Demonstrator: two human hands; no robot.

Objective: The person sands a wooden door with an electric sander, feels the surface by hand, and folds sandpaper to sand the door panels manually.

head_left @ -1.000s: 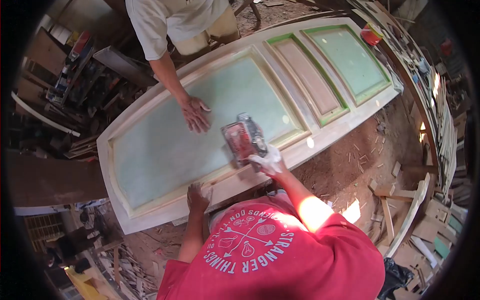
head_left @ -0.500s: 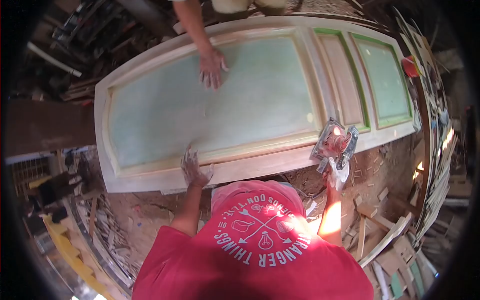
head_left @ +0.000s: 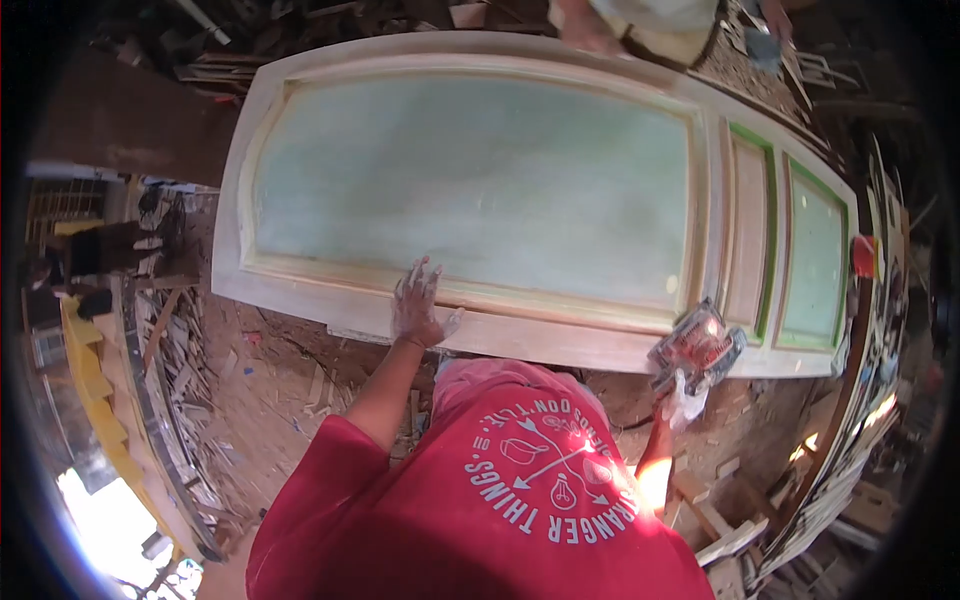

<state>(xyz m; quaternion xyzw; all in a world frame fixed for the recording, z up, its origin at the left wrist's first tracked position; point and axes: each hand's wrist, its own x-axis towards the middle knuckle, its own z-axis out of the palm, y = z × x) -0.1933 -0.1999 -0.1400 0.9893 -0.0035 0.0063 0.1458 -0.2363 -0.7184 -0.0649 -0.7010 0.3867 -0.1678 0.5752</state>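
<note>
A long panelled wooden door (head_left: 560, 335) with pale green panels lies flat in front of me. My left hand (head_left: 419, 305), dusty with fingers spread, rests on the near edge of its frame, left of the middle. My right hand (head_left: 684, 400), whitened with dust, grips a red and grey power sander (head_left: 697, 345). The sander sits on the near edge of the door, close to the narrow middle panel (head_left: 746, 225). Part of my right hand is hidden behind the tool.
Across the door, a co-worker's hand (head_left: 588, 28) is near the far edge. A red container (head_left: 863, 256) is beyond the right end. Wood strips (head_left: 890, 395) line the right side, scraps (head_left: 180, 365) litter the floor, and a yellow notched piece (head_left: 90, 375) is at left.
My view has shifted. The sander has moved right along the near frame in my right hand. The co-worker's hand has drawn back from the large green panel to the far edge.
</note>
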